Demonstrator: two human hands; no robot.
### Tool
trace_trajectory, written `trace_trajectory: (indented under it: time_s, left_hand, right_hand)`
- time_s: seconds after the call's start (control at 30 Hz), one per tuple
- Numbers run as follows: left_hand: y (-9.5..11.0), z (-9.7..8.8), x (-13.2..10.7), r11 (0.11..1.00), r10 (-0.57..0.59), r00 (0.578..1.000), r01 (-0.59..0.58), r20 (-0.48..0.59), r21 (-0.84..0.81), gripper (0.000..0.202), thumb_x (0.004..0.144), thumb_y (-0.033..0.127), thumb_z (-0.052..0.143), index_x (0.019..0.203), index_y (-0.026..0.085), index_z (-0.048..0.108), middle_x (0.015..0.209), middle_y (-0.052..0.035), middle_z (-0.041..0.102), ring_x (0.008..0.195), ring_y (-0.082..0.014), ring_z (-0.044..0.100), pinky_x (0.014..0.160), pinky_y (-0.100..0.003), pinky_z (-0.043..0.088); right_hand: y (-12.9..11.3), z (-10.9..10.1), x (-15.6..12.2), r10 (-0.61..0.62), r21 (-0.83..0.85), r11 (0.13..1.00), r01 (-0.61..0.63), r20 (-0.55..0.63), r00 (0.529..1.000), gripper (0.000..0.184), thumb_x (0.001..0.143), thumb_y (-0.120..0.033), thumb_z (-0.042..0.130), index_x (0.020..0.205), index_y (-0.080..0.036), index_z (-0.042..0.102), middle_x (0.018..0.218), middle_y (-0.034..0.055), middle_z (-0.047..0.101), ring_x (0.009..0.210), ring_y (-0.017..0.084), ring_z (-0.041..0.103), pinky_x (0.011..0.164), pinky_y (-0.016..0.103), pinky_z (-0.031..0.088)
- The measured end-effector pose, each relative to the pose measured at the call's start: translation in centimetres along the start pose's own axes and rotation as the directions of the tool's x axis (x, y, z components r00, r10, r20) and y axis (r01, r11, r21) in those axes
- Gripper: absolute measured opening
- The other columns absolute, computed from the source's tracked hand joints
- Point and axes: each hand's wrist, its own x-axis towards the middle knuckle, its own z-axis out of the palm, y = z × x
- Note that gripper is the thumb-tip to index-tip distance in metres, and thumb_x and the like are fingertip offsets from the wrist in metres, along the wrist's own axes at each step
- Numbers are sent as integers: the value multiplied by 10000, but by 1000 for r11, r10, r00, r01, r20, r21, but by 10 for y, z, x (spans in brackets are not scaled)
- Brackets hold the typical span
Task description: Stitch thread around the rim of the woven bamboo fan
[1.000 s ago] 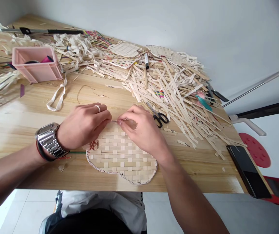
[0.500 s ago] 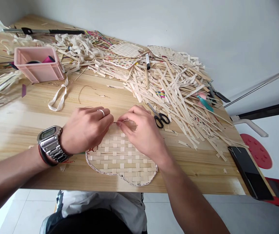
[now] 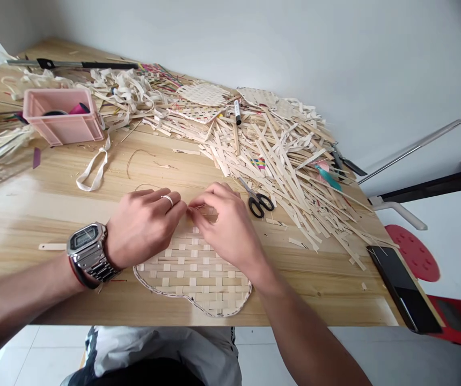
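Here, left hand (image 3: 145, 228), right hand (image 3: 228, 230) over woven bamboo panel (image 3: 192, 273) (lobed, thread-edged)

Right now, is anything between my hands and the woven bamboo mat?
Nothing visible: your left hand and right hand meet at the top edge of the woven bamboo mat; the scissors lie to its right.

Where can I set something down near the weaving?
Bare table lies below the pink bin, left of the left hand; more lies between the woven mat and the phone. The strip pile crowds the far side, right up to the scissors.
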Motion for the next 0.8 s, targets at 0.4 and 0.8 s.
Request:
trace_trajectory:
  time_s: [0.4, 0.8]
  left_hand:
    - [-19, -3, 0, 747, -151, 986, 159, 69, -646, 121, 908, 145, 563, 965, 140, 670, 813, -35, 670, 684, -110, 603, 645, -230, 469]
    - [-24, 2, 2, 727, -195, 980, 162, 26, -667, 114, 919, 222, 626, 1006, 152, 653, 903, -59, 642, 837, -158, 598, 773, -291, 486]
  right_hand:
    - [12, -11, 3, 22, 28, 999, -21, -28, 999, 71, 861, -131, 652, 842, -198, 671, 899, 23, 634, 908, 182, 575, 844, 359, 416]
    - [1, -14, -1, -65, 56, 996, 67, -30, 997, 72, 869, -129, 646, 851, -190, 678, 893, 8, 618, 883, 155, 555, 844, 351, 404]
